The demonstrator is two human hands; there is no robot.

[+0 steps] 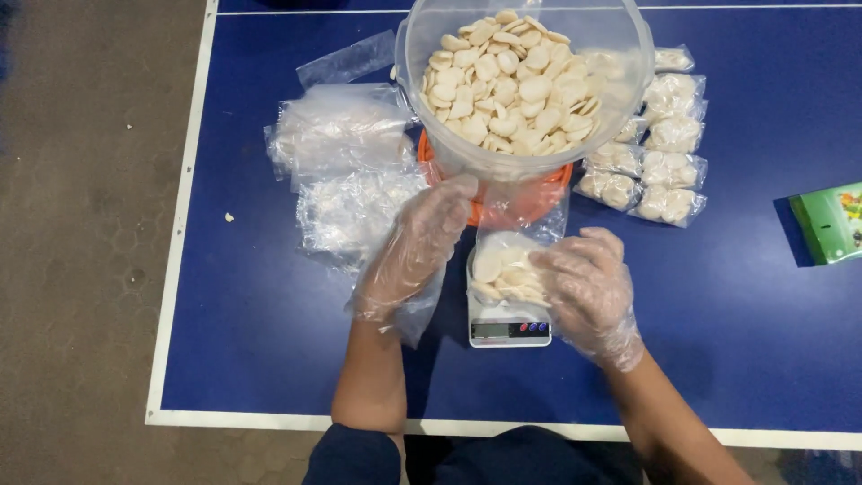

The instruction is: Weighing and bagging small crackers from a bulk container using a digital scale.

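From my remote view, the work surface is a dark blue table (736, 341) with a white painted border, standing on a brown speckled floor (81, 269). Along the far right, I see a cluster of small sealed clear plastic packets filled with pale round crackers (660, 148), lying touching one another in two rough columns, and a green printed carton (831, 222) cut off by the right edge, well apart from them. At left lie a heap of empty crumpled clear plastic bags (346, 166) and one tiny white crumb (230, 216) near the border.
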